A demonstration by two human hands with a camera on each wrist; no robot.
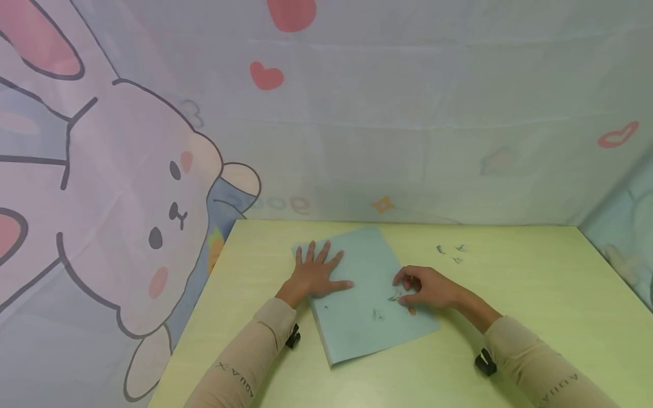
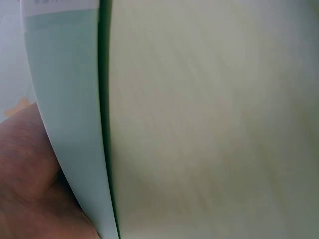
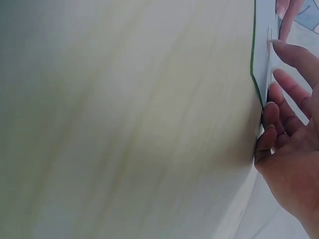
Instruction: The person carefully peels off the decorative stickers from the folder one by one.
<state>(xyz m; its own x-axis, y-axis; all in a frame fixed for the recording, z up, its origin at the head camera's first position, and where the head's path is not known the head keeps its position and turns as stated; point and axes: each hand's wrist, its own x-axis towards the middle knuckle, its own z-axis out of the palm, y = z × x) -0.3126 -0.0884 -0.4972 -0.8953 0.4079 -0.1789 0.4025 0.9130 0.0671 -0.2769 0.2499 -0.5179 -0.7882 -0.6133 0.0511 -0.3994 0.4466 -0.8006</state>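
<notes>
The folder [image 1: 357, 258] is laid aslant on the bench [image 1: 530, 272], its long axis run from far to near, the far end leaned leftward. The folder's left half is pressed by the left hand [image 1: 315, 277], set flat with its fingers spread and nothing gripped. At the folder's right edge the right hand [image 1: 431, 288] is held with fingers bent and thumb tip parted from index tip. By that thumb a sprig [image 1: 394, 298] is seen on the folder's right half; it is placed inward of the right hand, between the two hands and much nearer the right, and whether it is touched by the thumb cannot be told. An orange bit [image 1: 412, 311] is partly hidden beneath the right hand, while loose sprigs [image 1: 377, 314] are scattered nearer the folder's near edge. Three more sprigs [image 1: 457, 260] on the bench, off the folder's far right side, are shown by the head view alone. In the left wrist view the folder's side is revealed as a smooth band with a dark green lower edge and a pale label [image 2: 60, 7], its print too blurred to be read. By the right wrist view the gap between thumb and fingers is confirmed.
</notes>
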